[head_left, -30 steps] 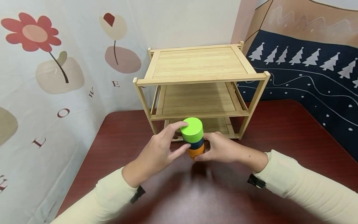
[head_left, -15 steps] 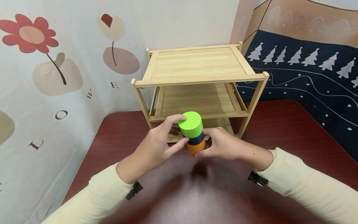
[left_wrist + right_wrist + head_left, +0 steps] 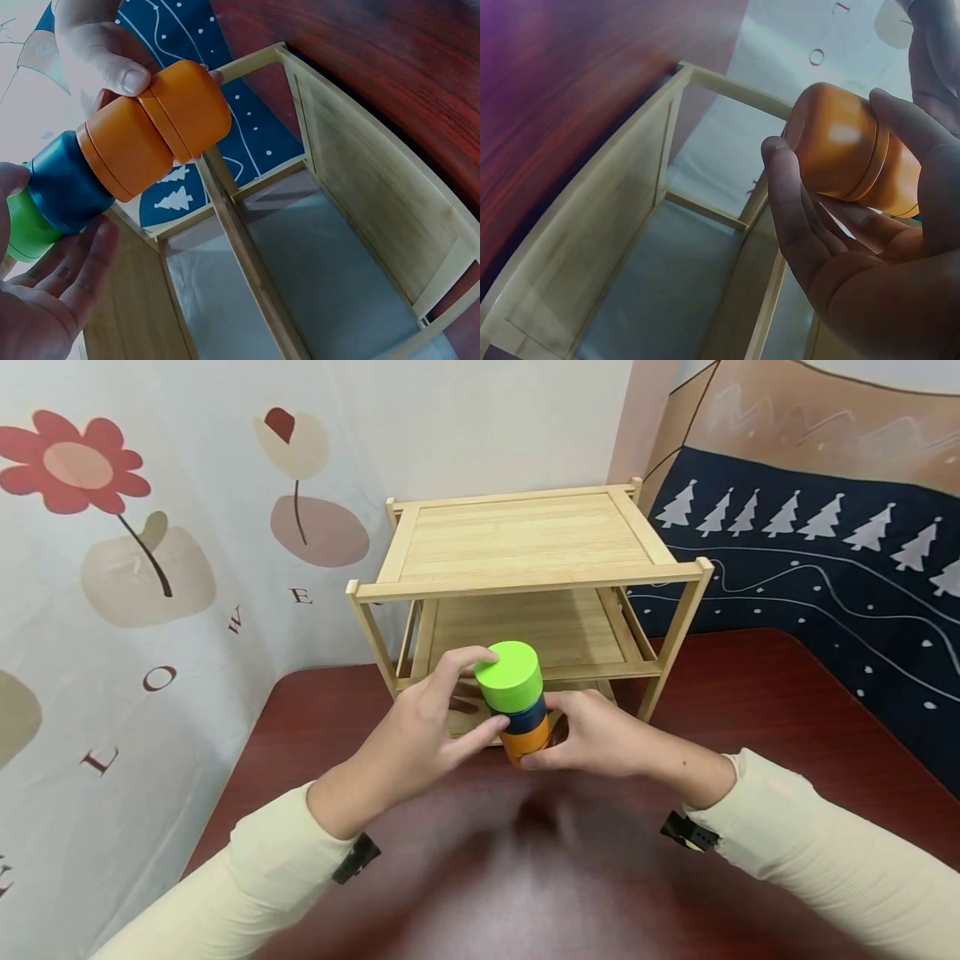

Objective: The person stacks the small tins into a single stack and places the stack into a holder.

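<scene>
A round container in stacked sections [image 3: 513,681], bright green at the top, navy in the middle and orange below, is held up above the table, leaning slightly. My left hand [image 3: 408,718] grips its green and navy end, one finger over the green top edge and the thumb at the navy band. My right hand [image 3: 600,739] holds the orange lower end between thumb and fingers. In the left wrist view the orange part [image 3: 154,127] shows two rounded pieces with seams. The right wrist view shows the orange end [image 3: 840,142] between thumb and fingers.
Just beyond the hands stands a pale wooden three-tier rack [image 3: 525,543] on the dark red table [image 3: 480,893]. Behind it hang a white wall covering [image 3: 480,418] with printed flowers and a navy one [image 3: 795,560] with white trees.
Both hands have raised the container together, higher above the table and overlapping the rack's middle shelf more. It leans a bit more now. The grip of each hand looks the same.
</scene>
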Available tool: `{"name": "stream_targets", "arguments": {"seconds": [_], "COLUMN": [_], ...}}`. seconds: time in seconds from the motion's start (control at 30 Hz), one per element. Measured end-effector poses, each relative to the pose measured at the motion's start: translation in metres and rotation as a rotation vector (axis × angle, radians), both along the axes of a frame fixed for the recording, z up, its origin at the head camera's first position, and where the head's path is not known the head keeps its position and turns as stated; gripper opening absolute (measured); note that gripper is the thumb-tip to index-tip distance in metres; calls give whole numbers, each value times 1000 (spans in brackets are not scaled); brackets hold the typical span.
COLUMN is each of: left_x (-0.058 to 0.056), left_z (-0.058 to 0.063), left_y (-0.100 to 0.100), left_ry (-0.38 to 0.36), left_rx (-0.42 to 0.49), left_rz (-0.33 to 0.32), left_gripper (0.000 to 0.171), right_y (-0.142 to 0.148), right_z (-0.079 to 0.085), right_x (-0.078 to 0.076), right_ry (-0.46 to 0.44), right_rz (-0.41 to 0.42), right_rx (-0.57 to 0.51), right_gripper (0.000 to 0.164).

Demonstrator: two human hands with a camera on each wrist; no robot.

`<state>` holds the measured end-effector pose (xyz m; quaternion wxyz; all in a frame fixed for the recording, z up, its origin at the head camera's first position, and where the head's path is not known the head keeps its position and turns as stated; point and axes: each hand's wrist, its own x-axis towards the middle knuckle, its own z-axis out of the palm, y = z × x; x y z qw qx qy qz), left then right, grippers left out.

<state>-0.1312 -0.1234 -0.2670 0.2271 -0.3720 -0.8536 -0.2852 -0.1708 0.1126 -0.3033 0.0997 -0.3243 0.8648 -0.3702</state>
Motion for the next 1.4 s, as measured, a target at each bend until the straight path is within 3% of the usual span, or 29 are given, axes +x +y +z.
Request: {"name": "stream_targets", "arguments": {"seconds": [0.17,0.5,1.0,1.4], "left_x": [-2,-7,-12,-13], "left_z": [5,16,40,48], "left_y": [0,1,8,11], "left_ry": [-21,-136,-135,-114], "left_rx": [13,63,51,48], "left_rz": [-6,-48,-53,-40], "left_gripper": [63,58,60,60], "right_y": [-2,-1,1,4], "right_z": [3,9,27,36], "right_x": [1,2,2,1], "right_ry": [43,77,81,62], "right_rz": [-37,-61,-100,-101], "right_rx": [-11,-19,-49,-49], "right_gripper": [42,44,43,45]}}
